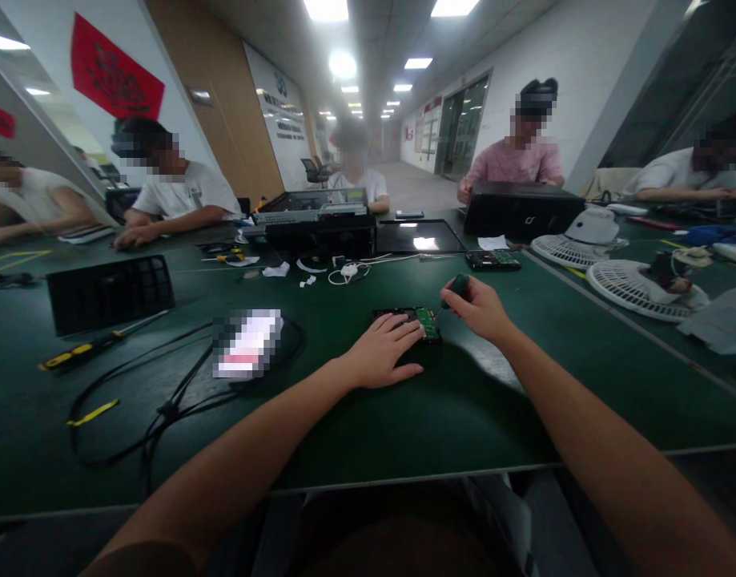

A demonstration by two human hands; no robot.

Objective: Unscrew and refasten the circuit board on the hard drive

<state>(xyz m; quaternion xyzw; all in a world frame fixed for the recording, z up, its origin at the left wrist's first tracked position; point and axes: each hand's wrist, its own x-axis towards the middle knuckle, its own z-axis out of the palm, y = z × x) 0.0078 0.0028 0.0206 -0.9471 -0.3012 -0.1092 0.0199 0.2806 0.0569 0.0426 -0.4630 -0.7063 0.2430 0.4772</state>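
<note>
A hard drive (428,322) lies on the green table with its green circuit board facing up. Across its left part rests my left hand (387,351), flat with the fingers stretched out, hiding much of the drive. My right hand (476,308) is closed around the dark green handle of a screwdriver (460,288). The screwdriver's thin shaft slants down to the drive's right edge; whether its tip sits in a screw is too small to tell.
Left of me lie a phone (247,343), looped black cables (170,409), a yellow-black screwdriver (82,353) and a black panel (110,293). Beyond are an opened metal case (319,228), another hard drive (493,260) and white fan parts (641,288). Several people sit around the table.
</note>
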